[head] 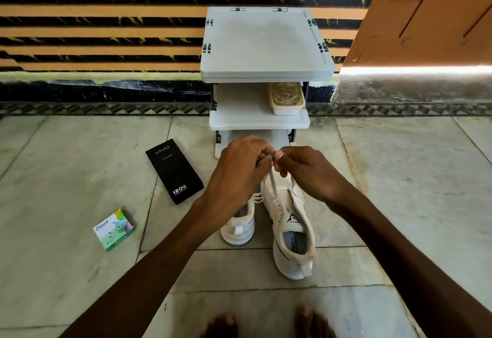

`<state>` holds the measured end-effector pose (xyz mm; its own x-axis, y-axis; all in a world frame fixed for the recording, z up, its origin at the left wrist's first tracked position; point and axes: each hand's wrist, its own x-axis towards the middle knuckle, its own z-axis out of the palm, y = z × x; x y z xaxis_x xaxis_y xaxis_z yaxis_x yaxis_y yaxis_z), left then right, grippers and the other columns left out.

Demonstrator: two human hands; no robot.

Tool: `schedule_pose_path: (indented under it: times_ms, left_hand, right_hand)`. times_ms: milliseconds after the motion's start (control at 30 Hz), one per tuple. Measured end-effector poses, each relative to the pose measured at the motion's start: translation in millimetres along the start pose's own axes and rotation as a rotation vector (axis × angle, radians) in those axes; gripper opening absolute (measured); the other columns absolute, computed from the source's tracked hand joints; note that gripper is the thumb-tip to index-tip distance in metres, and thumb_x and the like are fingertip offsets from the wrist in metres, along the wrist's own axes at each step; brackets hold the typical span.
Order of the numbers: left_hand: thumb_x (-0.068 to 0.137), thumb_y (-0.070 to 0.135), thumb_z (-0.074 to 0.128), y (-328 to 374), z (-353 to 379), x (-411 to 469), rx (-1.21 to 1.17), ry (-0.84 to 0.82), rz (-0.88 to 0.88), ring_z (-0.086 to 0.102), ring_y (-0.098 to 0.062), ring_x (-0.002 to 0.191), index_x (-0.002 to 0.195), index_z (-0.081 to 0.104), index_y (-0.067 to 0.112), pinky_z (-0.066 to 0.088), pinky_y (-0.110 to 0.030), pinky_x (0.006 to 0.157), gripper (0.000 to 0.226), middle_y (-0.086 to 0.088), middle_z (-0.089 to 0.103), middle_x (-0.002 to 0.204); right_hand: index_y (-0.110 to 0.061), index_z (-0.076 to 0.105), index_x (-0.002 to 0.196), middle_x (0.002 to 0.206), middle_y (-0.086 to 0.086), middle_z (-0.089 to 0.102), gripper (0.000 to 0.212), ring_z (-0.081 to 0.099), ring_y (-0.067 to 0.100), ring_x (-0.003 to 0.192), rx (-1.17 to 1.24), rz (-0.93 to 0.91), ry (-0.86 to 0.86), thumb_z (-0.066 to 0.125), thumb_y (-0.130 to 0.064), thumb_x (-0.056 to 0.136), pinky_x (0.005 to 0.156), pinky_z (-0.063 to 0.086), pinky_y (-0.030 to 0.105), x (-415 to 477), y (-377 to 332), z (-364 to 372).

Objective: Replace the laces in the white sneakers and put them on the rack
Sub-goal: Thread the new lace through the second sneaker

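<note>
Two white sneakers stand on the floor in front of a white rack (pixel 259 122). The right sneaker (pixel 290 226) is nearer and its eyelets look mostly unlaced. My left arm partly hides the left sneaker (pixel 239 227). A white lace (pixel 271 178) runs up from the right sneaker's toe end to my hands. My left hand (pixel 243 163) and my right hand (pixel 298 163) meet above that sneaker, and both pinch the lace's upper end between fingers and thumb.
A tub of pale laces (pixel 287 97) sits on the rack's middle shelf at the right. A black phone box (pixel 174 171) and a small green Odonil box (pixel 114 229) lie on the floor to the left. My bare feet (pixel 266 324) show at the bottom edge.
</note>
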<state>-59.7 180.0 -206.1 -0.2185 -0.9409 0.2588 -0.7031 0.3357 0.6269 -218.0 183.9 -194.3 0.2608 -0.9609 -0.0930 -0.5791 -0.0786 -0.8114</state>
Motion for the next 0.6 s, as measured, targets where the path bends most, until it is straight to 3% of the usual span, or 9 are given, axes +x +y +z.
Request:
schedule_pose_path:
  times_ms: [100,167,233,367,433,600]
  left_hand:
    - [0.092,0.017,0.065,-5.7,3.8,4.3,0.059,0.027,-0.024,0.055,-0.005,0.074,0.096,0.072,0.015,0.047,-0.019,0.069,0.009,0.005,0.059,0.089]
    - [0.093,0.016,0.063,-23.9,4.5,10.7,0.099,0.033,-0.095,0.053,-0.001,0.067,0.097,0.071,0.015,0.042,-0.010,0.061,0.009,0.007,0.057,0.087]
    - [0.093,0.013,0.063,-50.9,4.3,17.2,0.109,0.048,-0.197,0.053,0.003,0.064,0.097,0.072,0.014,0.045,-0.008,0.061,0.009,0.006,0.061,0.085]
    - [0.094,0.011,0.058,-101.4,2.5,20.8,0.173,0.055,-0.334,0.060,-0.013,0.066,0.091,0.071,0.005,0.042,-0.018,0.056,0.015,-0.008,0.068,0.082]
    - [0.094,0.011,0.057,-120.6,-0.7,21.8,0.217,0.071,-0.411,0.064,-0.022,0.071,0.088,0.072,0.003,0.046,-0.026,0.061,0.018,-0.012,0.068,0.080]
    - [0.092,0.007,0.055,-134.1,-3.1,20.3,0.232,0.076,-0.548,0.067,-0.029,0.075,0.086,0.073,0.002,0.056,-0.037,0.070,0.020,-0.016,0.070,0.082]
  right_hand:
    - [-0.013,0.064,0.074,0.073,0.005,0.064,0.038,0.054,0.006,0.060,-0.060,-0.003,0.020,0.042,-0.026,0.104,0.058,0.036,0.018,-3.1,-3.4,-2.7]
    - [-0.015,0.061,0.070,0.074,0.013,0.065,0.039,0.059,0.023,0.070,-0.086,-0.019,0.038,0.043,-0.025,0.103,0.063,0.039,0.029,-5.5,-5.4,-6.8]
    - [-0.014,0.058,0.068,0.075,0.017,0.064,0.038,0.060,0.030,0.074,-0.086,-0.034,0.056,0.043,-0.023,0.102,0.066,0.042,0.033,-9.6,-8.2,-12.2]
    - [-0.008,0.059,0.071,0.076,0.020,0.064,0.037,0.059,0.031,0.075,-0.125,-0.038,0.054,0.044,-0.023,0.102,0.070,0.046,0.037,-16.4,-12.7,-22.2]
    - [-0.009,0.059,0.070,0.077,0.020,0.064,0.038,0.059,0.031,0.076,-0.141,-0.027,0.051,0.044,-0.023,0.101,0.072,0.046,0.038,-17.1,-11.7,-26.0]
    - [-0.025,0.052,0.061,0.070,0.004,0.062,0.042,0.057,0.018,0.070,-0.186,-0.023,-0.002,0.043,-0.024,0.102,0.067,0.041,0.031,-15.3,-5.4,-22.2]
